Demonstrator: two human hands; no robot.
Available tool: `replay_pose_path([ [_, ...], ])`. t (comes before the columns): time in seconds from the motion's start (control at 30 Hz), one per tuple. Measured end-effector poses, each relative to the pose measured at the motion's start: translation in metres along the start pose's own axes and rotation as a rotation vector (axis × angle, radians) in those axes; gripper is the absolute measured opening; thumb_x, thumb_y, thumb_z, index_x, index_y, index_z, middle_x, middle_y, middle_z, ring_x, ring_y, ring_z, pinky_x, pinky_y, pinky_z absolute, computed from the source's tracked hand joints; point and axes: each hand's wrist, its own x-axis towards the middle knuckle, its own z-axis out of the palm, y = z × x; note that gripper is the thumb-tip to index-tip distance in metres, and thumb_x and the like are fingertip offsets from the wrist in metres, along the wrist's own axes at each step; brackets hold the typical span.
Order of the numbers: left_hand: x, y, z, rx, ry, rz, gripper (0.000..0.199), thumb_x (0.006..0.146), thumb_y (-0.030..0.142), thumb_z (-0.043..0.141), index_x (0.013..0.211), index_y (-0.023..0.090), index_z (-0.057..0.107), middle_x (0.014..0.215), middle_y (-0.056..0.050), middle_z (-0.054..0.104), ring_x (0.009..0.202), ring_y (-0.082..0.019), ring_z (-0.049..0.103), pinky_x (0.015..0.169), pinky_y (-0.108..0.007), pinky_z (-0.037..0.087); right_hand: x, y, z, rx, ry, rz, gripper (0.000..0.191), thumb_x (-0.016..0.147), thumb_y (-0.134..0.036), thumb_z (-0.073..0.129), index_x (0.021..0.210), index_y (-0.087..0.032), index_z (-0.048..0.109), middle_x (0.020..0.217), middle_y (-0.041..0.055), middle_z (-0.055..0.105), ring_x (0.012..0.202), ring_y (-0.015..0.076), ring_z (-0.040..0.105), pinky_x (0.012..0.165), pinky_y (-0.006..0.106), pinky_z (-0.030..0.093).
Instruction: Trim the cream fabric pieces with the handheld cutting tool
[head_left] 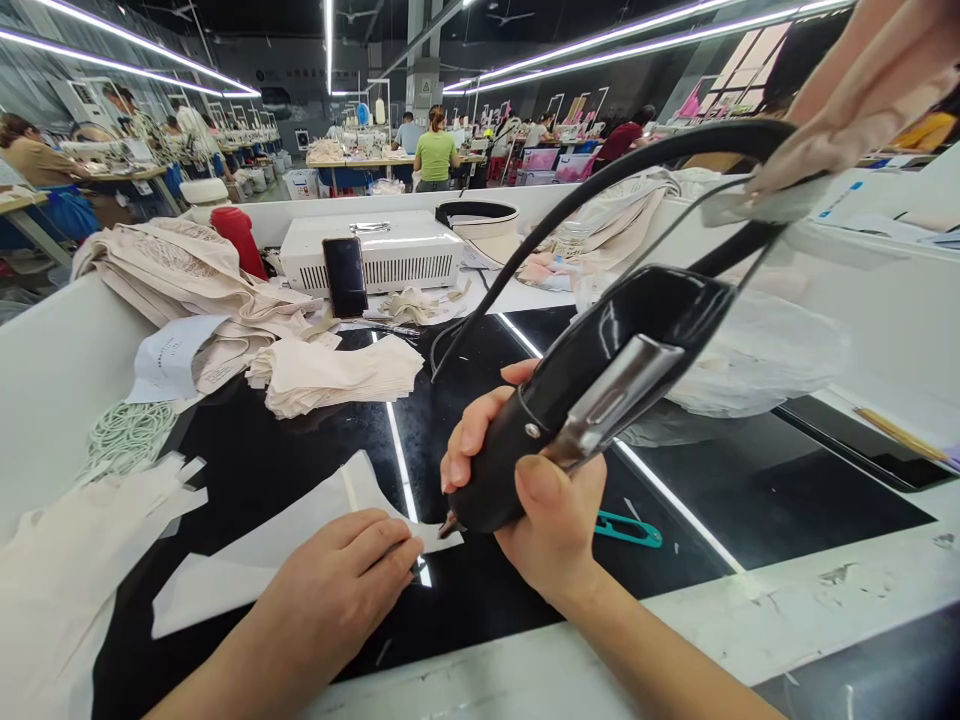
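Observation:
In my right hand (551, 500) is a black handheld tool (600, 390) with a metal lever, tilted, its small copper-coloured tip at the narrow end of a white fabric piece (247, 560). My left hand (345, 585) rests on that piece just left of the tip, fingers pressed together; something small and dark shows at its fingertips, too hidden to name. The fabric lies on a black glossy surface (315, 450). A thick black hose (577, 190) runs from the tool's upper end. Beyond the tool lies a teal thread snipper (630, 530).
Stacked cream fabric pieces (337, 375) lie behind the left hand, near a phone (346, 278) leaning on a white box (375, 250). Green cords (127, 438) are at left, a plastic bag (757, 350) at right. Another person's hand (862, 100) is at the upper right.

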Motion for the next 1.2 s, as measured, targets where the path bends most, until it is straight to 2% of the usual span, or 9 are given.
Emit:
replay_pose_path([
  [0.2, 0.002, 0.000, 0.001, -0.007, -0.014, 0.011, 0.021, 0.107, 0.010, 0.043, 0.115, 0.010, 0.063, 0.102, -0.010, 0.072, 0.096, -0.022, 0.073, 0.091, -0.037, 0.065, -0.010, 0.005, 0.007, 0.062, -0.014, 0.054, 0.050, 0.077, -0.048, 0.089, 0.111, -0.029, 0.058, 0.077, -0.0049, 0.068, 0.054, 0.0116, 0.060, 0.048, 0.024, 0.054],
  [0.37, 0.001, 0.000, 0.001, -0.010, -0.028, 0.009, 0.022, 0.106, 0.008, 0.044, 0.119, 0.008, 0.062, 0.102, -0.010, 0.072, 0.096, -0.022, 0.073, 0.091, -0.037, 0.064, -0.009, 0.005, 0.007, 0.038, -0.042, 0.076, 0.039, 0.083, -0.044, 0.085, 0.109, -0.029, 0.059, 0.077, -0.0050, 0.069, 0.056, 0.0106, 0.062, 0.052, 0.023, 0.055],
  [0.57, -0.004, 0.000, 0.002, -0.044, -0.060, -0.021, 0.022, 0.105, 0.005, 0.046, 0.120, 0.010, 0.062, 0.109, -0.010, 0.070, 0.101, -0.023, 0.070, 0.093, -0.036, 0.062, -0.006, -0.001, -0.004, 0.052, -0.010, -0.001, 0.044, 0.082, -0.042, 0.086, 0.115, -0.027, 0.061, 0.078, -0.0036, 0.068, 0.055, 0.0114, 0.062, 0.049, 0.024, 0.056],
  [0.87, -0.002, 0.001, 0.000, -0.059, -0.052, -0.029, 0.021, 0.106, 0.008, 0.046, 0.119, 0.011, 0.062, 0.107, -0.010, 0.071, 0.098, -0.022, 0.070, 0.091, -0.035, 0.062, -0.008, 0.001, -0.008, -0.006, -0.025, 0.000, 0.038, 0.086, -0.042, 0.083, 0.114, -0.029, 0.060, 0.078, -0.0042, 0.068, 0.055, 0.0114, 0.061, 0.048, 0.024, 0.054],
  [1.03, -0.007, -0.007, -0.010, -0.074, -0.031, -0.095, 0.023, 0.110, 0.017, 0.042, 0.122, 0.015, 0.062, 0.119, -0.009, 0.070, 0.111, -0.020, 0.068, 0.102, -0.032, 0.058, -0.003, 0.001, -0.010, -0.028, -0.043, 0.015, 0.040, 0.084, -0.045, 0.084, 0.110, -0.028, 0.058, 0.078, -0.0043, 0.068, 0.054, 0.0115, 0.062, 0.048, 0.024, 0.053],
  [1.2, -0.012, -0.026, -0.025, -0.049, -0.114, -0.153, 0.025, 0.111, 0.019, 0.040, 0.118, 0.020, 0.065, 0.119, -0.007, 0.070, 0.107, -0.019, 0.070, 0.096, -0.030, 0.060, 0.015, 0.007, -0.022, -0.099, -0.022, -0.054, 0.037, 0.085, -0.041, 0.082, 0.108, -0.026, 0.057, 0.074, -0.0059, 0.066, 0.053, 0.0112, 0.060, 0.049, 0.025, 0.054],
])
